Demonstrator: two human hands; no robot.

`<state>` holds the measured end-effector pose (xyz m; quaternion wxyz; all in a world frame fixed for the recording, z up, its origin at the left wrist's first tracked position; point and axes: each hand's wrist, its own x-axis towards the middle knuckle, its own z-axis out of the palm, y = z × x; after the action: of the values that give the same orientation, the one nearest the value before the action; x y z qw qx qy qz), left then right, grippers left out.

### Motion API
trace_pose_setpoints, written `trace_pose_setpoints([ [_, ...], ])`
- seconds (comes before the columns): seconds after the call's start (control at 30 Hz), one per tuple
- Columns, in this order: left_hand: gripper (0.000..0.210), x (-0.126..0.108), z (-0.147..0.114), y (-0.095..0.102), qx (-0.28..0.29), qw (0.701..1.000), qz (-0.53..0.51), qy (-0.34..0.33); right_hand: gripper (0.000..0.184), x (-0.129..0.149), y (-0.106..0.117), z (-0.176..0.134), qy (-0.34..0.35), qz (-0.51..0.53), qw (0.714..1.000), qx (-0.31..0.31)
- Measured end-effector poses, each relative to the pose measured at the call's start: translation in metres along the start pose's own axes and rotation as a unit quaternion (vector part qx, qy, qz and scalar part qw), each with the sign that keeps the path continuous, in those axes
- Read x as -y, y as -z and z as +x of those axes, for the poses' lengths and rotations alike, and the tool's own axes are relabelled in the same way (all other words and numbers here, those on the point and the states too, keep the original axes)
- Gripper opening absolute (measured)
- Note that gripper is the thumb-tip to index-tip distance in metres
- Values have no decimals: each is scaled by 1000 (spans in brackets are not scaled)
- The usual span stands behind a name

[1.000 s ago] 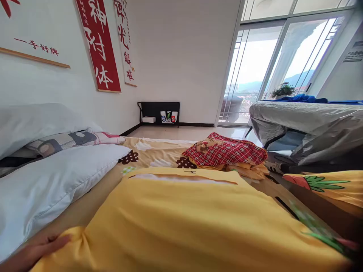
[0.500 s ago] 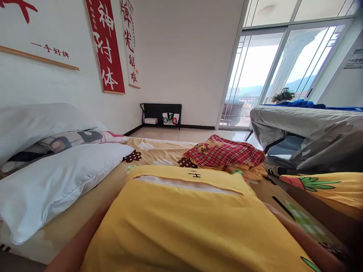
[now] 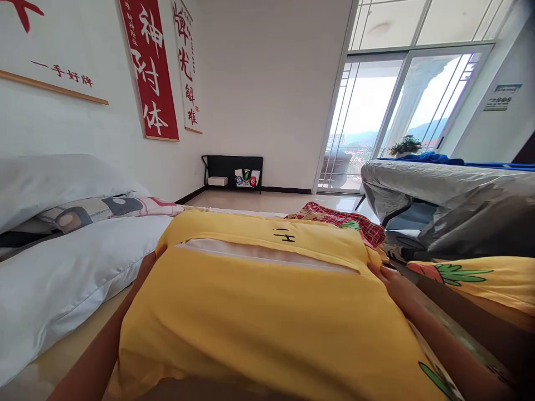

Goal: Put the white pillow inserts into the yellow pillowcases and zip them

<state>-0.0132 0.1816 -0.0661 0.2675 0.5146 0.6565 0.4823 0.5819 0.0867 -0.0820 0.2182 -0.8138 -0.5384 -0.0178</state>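
Note:
A yellow pillow (image 3: 259, 312) fills the lower middle, its case printed with "Hi" and carrots. A long slit across its upper part shows white filling inside. My right hand (image 3: 387, 278) grips the pillow's right edge near the end of that slit, fingers partly tucked behind the cloth. At the opposite edge my left hand (image 3: 151, 260) holds the pillow's side; most of its fingers are hidden by the fabric. Beyond the pillow lies a red plaid cloth (image 3: 326, 210), partly covered from view.
White pillows (image 3: 92, 278) and a patterned cushion (image 3: 117, 207) lie at left. Another yellow carrot-print piece (image 3: 501, 278) is at right. Behind it stands a plastic-covered table (image 3: 401, 175). A low black shelf (image 3: 234, 165) stands by the wall.
The yellow pillow has risen in view, covering more of the plaid cloth and bed. Both hands have come into sight at its sides. The view has shifted slightly right.

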Motion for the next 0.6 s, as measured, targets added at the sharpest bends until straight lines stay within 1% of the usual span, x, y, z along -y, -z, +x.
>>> trace_pose_setpoints([
  [0.03, 49, 3, 4, 1, 6, 1000, -7, 5, 50, 1, -9, 2, 4, -12, 999, 35],
  [0.07, 51, 8, 7, 0, 8, 1000, 7, 7, 47, 4, -22, 3, 9, -24, 997, 69],
  [0.1, 53, 17, 8, -2, 10, 999, 46, 10, 45, 9, -36, 3, 11, -36, 995, 94],
  [0.17, 55, 41, 6, -11, 18, 988, 152, 13, 42, 19, -65, 0, 14, -54, 990, 127],
  [0.2, 55, 54, 3, -16, 37, 980, 192, 22, 41, 24, -77, 0, 15, -63, 988, 139],
  [0.27, 51, 74, -2, -22, 81, 967, 237, 38, 40, 31, -90, 1, 17, -84, 984, 155],
  [0.33, 42, 81, -1, -19, 117, 947, 300, 16, 39, 34, -85, 9, 23, -107, 981, 159],
  [0.4, 33, 70, 6, -7, 132, 917, 376, -32, 35, 38, -65, 20, 34, -132, 979, 149],
  [0.43, 33, 60, 11, 0, 126, 904, 405, -58, 33, 42, -52, 25, 41, -145, 979, 138],
  [0.47, 37, 46, 15, 7, 111, 897, 419, -87, 31, 49, -39, 28, 49, -156, 979, 123],
  [0.5, 41, 32, 17, 11, 90, 898, 414, -121, 30, 59, -27, 29, 56, -166, 979, 103],
  [0.53, 43, 16, 17, 12, 73, 902, 393, -164, 31, 71, -18, 27, 67, -172, 980, 76],
  [0.57, 44, 2, 13, 9, 68, 903, 367, -214, 34, 86, -12, 22, 84, -172, 981, 41],
  [0.6, 43, -10, 7, 2, 84, 900, 337, -263, 36, 101, -11, 15, 108, -163, 981, 4],
])
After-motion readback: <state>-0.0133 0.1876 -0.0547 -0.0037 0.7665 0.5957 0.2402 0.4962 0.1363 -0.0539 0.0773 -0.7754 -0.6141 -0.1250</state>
